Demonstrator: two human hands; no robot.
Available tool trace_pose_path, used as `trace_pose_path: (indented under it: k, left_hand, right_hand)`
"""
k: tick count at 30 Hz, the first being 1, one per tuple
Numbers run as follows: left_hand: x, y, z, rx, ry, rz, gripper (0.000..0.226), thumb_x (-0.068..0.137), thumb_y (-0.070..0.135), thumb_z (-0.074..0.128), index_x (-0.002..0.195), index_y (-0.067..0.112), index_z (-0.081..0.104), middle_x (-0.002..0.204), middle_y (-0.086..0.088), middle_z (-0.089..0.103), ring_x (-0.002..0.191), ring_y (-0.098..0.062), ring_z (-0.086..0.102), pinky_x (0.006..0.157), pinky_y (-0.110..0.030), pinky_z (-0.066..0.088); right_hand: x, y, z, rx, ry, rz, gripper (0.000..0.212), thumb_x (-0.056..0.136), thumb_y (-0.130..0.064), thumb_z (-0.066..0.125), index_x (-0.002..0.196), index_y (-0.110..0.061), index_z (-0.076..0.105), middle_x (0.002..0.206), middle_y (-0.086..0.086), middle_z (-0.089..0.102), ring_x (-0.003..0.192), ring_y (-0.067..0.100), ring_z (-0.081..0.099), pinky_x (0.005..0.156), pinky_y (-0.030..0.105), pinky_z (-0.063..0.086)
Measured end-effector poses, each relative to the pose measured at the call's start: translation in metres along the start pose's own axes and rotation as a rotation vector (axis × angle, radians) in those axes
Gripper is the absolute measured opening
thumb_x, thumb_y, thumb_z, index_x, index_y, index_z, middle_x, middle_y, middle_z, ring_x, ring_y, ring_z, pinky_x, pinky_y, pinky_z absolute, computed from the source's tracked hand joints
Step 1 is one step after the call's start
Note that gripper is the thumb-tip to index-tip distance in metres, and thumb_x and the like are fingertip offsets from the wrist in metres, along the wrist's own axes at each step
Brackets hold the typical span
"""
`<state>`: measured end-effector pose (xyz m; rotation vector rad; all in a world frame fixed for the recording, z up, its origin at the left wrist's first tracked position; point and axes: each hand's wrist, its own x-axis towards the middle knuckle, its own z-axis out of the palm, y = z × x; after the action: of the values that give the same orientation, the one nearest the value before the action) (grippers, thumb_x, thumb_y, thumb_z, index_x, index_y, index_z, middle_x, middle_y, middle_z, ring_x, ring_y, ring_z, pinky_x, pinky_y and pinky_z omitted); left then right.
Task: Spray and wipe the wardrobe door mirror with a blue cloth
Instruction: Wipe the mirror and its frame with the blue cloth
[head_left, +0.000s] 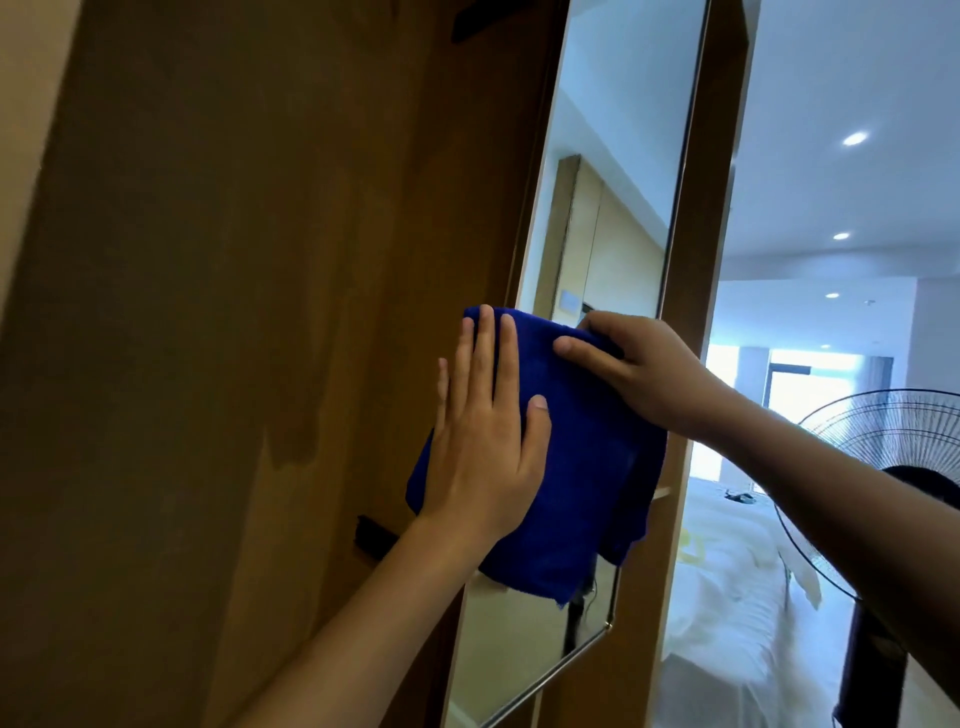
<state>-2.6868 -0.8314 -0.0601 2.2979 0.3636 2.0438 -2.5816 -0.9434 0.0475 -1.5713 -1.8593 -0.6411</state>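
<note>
The blue cloth (587, 467) is lying folded against the mirror (618, 171), pinned under both hands and covering the glass's middle stretch. It looks soft, light and limp, so it is likely bunching or sliding unless pressed flat; broad palm pressure should suit it better than a pinch. The left hand (485, 441) is pressing its left half with straight, flat fingers. The right hand (639, 364) is gripping the upper right edge, thumb lying on top; its fingers seem to be curling behind the fold, though they are hidden. The wardrobe door (234, 312) is spreading left of the left hand, and a standing fan (883, 441) is showing beyond the right forearm.
</note>
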Motion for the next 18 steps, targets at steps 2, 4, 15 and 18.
trace_pose_path:
  k: [2,4,15,18]
  left_hand:
    - [0.004,-0.001,-0.002,0.04,0.011,0.028,0.065,0.1,0.043,0.023,0.153,0.018,-0.007,0.161,-0.001,-0.012,0.147,-0.011,-0.016,0.121,-0.037,-0.005]
    - [0.009,0.0,-0.005,0.123,0.055,0.086,0.064,0.1,0.039,0.025,0.153,0.016,-0.002,0.161,-0.004,-0.008,0.148,-0.015,-0.011,0.121,-0.039,-0.002]
    - [-0.003,-0.007,0.0,0.069,-0.011,0.072,0.07,0.098,0.044,0.032,0.154,0.016,0.001,0.162,0.0,-0.005,0.148,-0.014,-0.012,0.121,-0.047,0.004]
    - [-0.003,-0.006,0.003,0.026,-0.012,0.073,0.069,0.098,0.041,0.033,0.153,0.016,-0.001,0.162,0.0,-0.007,0.148,-0.013,-0.012,0.12,-0.047,0.006]
  right_hand:
    - [0.006,-0.006,-0.004,-0.022,-0.006,-0.014,0.025,0.094,-0.044,0.049,0.082,-0.022,0.056,0.072,-0.004,0.059,0.06,0.0,0.056,0.057,0.011,0.043]
    - [0.015,-0.013,-0.007,-0.065,0.003,-0.043,0.035,0.088,-0.052,0.044,0.085,-0.021,0.058,0.073,-0.005,0.059,0.061,0.002,0.056,0.058,0.011,0.043]
    - [0.042,-0.029,-0.001,-0.318,0.083,-0.14,0.055,0.086,-0.065,0.043,0.107,-0.014,0.049,0.089,0.004,0.063,0.075,0.021,0.06,0.071,0.045,0.053]
    - [0.039,-0.026,0.002,-0.563,0.184,-0.276,0.054,0.094,-0.061,0.033,0.129,-0.021,0.039,0.12,0.003,0.054,0.092,0.018,0.058,0.073,0.043,0.056]
